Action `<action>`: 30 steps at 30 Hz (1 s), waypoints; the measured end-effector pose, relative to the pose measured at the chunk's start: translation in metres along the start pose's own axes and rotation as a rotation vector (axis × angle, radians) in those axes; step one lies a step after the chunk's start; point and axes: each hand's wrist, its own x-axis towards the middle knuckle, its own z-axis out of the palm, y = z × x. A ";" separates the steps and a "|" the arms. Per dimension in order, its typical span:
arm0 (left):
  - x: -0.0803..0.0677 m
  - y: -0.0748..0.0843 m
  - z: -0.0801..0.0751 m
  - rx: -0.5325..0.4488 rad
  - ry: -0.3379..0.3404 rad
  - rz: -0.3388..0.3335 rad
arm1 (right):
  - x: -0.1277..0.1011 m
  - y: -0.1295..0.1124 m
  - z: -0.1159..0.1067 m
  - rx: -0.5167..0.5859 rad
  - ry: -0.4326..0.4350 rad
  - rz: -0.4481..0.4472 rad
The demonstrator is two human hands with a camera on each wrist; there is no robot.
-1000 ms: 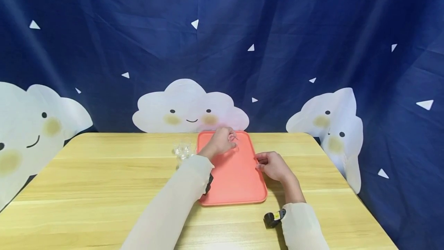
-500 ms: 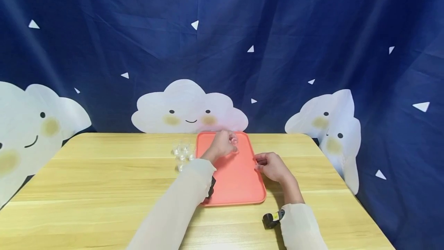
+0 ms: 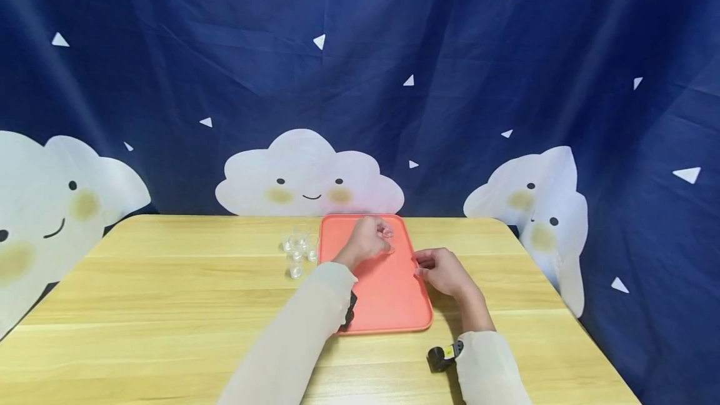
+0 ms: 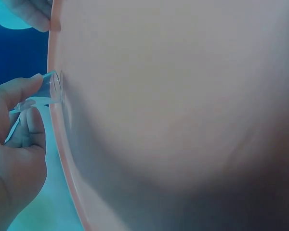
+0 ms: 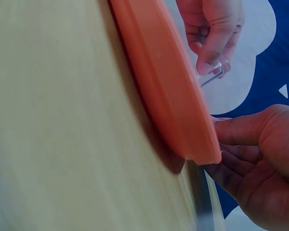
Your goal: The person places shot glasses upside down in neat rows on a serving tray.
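My left hand (image 3: pixel 367 241) pinches a small clear shot glass (image 4: pixel 52 88) between thumb and fingers, over the far part of the coral-red tray (image 3: pixel 388 305). In the left wrist view, one round end of the glass is right at the tray's surface. The right wrist view also shows this glass (image 5: pixel 216 71) below the fingertips. My right hand (image 3: pixel 446 272) holds the tray's right edge, thumb at the rim and the other fingers lower on its outer side. Part of the tray is hidden by my left forearm.
Several more clear shot glasses (image 3: pixel 295 269) stand in a cluster on the wooden table (image 3: pixel 169 305), just left of the tray. A dark blue cloth (image 3: pixel 360 80) printed with clouds hangs behind the table. A black camera (image 3: pixel 439 359) sits at my right wrist.
My left hand has moved slightly nearer and to the right over the tray with the shot glass. Its sleeve has uncovered more of the glasses on the left. My right hand stays at the edge.
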 end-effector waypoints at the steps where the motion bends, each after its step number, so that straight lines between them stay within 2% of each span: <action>1: 0.000 0.000 0.001 -0.005 -0.001 -0.003 | 0.000 0.000 0.000 0.000 -0.003 -0.004; 8: 0.001 0.000 0.007 0.028 0.008 -0.001 | 0.000 -0.002 0.000 -0.002 -0.003 0.000; 18: -0.001 0.003 0.005 0.041 0.018 -0.011 | 0.001 -0.003 -0.001 -0.011 0.002 -0.008; 22: -0.001 0.004 0.005 0.036 0.002 -0.022 | -0.001 -0.004 -0.001 -0.006 -0.001 -0.005; 30: -0.002 0.010 0.000 0.122 0.007 -0.053 | -0.002 -0.001 -0.001 0.006 -0.007 0.024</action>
